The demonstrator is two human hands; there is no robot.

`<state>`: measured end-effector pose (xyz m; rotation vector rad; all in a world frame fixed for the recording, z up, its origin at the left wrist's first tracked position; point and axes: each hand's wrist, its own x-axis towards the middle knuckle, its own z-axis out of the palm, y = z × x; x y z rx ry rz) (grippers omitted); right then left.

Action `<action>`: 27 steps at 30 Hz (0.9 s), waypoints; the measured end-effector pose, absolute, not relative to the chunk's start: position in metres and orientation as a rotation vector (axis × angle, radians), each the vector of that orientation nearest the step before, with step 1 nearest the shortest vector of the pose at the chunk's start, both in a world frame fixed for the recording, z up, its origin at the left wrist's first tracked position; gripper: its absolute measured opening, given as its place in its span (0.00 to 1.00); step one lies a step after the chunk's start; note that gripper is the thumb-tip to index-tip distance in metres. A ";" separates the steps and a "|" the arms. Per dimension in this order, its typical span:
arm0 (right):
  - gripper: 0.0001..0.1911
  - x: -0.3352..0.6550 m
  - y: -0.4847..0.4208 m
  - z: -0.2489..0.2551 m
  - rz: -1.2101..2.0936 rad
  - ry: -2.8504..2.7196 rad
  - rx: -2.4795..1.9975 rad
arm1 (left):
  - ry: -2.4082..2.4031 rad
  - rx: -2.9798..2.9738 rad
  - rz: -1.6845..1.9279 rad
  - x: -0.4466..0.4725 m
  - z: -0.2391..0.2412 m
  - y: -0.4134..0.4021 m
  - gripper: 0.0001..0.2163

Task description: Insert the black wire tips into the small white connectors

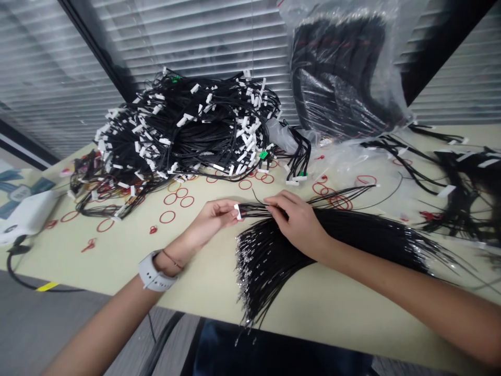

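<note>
White connector (238, 211), thin black wires (256, 210), apparently attached

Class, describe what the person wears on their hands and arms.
The left hand and right hand are ungloved; no sleeves show. On the left arm are a pale grey strap with small holes and a thin, dark reddish bracelet.

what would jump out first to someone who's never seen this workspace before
Probably the big heap of black cables with white ends, at the back of the table before the blinds. Then, at the centre, the left hand holds a small white connector while the right hand pinches black wires. A fanned sheaf of silver-tipped wires spreads beneath the right forearm.
</note>
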<state>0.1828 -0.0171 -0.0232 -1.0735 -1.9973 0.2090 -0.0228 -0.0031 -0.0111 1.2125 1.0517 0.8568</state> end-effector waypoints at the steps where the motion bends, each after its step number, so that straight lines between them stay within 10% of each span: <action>1: 0.07 0.183 -0.016 -0.024 0.216 -2.025 -1.087 | 1.066 1.207 0.859 -0.022 -0.011 -0.003 0.07; 20: 0.08 0.183 -0.024 -0.019 -0.174 -2.095 -1.031 | 1.256 2.134 0.842 -0.023 -0.006 -0.010 0.10; 27: 0.02 0.194 -0.035 0.029 0.462 -2.721 -0.747 | 1.143 2.971 0.616 -0.015 -0.005 -0.032 0.16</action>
